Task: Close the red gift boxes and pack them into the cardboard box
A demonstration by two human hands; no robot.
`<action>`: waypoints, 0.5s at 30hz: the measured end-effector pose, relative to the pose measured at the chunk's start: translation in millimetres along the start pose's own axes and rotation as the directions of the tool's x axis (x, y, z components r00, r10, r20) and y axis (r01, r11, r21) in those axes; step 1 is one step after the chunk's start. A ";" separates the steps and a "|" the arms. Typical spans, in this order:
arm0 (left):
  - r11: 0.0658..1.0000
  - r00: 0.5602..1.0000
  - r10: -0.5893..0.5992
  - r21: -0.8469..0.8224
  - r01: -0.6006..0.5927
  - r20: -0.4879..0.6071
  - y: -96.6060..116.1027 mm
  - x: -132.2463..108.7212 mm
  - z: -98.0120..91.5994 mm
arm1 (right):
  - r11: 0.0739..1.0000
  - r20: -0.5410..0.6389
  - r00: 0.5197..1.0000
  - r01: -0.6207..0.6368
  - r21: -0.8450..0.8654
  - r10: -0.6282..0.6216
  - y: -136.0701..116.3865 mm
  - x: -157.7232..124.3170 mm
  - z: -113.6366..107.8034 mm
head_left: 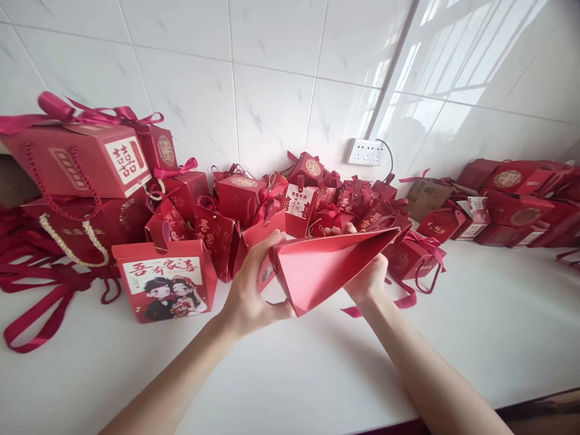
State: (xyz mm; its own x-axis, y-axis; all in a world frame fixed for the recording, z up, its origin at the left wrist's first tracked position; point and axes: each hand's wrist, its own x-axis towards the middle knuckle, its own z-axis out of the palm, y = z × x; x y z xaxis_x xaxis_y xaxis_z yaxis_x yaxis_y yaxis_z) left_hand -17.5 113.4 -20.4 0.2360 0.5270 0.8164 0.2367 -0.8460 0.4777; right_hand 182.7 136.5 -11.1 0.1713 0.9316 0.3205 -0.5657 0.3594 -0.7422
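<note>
A red cardboard gift box (317, 272) is held up above the white table, tilted so that I look into its pink inside. My left hand (254, 290) grips its left end, thumb at the lower corner and fingers at the upper one. Around its right side is my right hand (367, 275), with some fingertips showing behind the upper edge and the rest hidden by the box. To the left stands a finished-looking red gift box (163, 281) with a cartoon couple printed on its front and a strap at the top.
Red gift boxes (242, 193) crowd the back of the white table (281, 386). Larger boxes with ribbons and rope handles (77, 160) are stacked at left; more red boxes (516, 205) are piled at right. A loose ribbon (40, 326) lies at left. A power strip (364, 151) is on the tiled wall.
</note>
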 end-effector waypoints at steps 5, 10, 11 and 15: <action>0.979 0.984 0.175 0.106 -0.172 -0.017 2.0 2.0 1.3 | 1.000 0.127 0.992 0.001 0.016 -0.003 -4.9 -2.0 4.6; 0.919 0.928 0.372 0.151 -0.365 -0.016 -0.2 3.4 2.5 | 0.998 0.183 0.983 0.038 -0.043 -0.029 -0.3 -2.3 -2.0; 0.912 0.921 0.389 0.148 -0.383 -0.016 -1.4 3.3 2.7 | 0.999 0.185 0.982 0.030 -0.029 -0.024 1.1 -2.1 -3.6; 0.909 0.917 0.400 0.127 -0.397 0.002 -5.0 1.3 3.1 | 0.999 0.165 0.986 0.025 0.029 -0.030 6.3 1.3 -4.1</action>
State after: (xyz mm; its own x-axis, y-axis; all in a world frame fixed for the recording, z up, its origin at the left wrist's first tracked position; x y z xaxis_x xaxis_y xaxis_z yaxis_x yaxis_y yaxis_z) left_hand -15.5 118.6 -22.8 0.3133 0.1449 0.9385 0.2412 -0.9680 0.0689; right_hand 182.7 140.1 -17.8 0.0524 0.8988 0.4352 -0.5841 0.3811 -0.7167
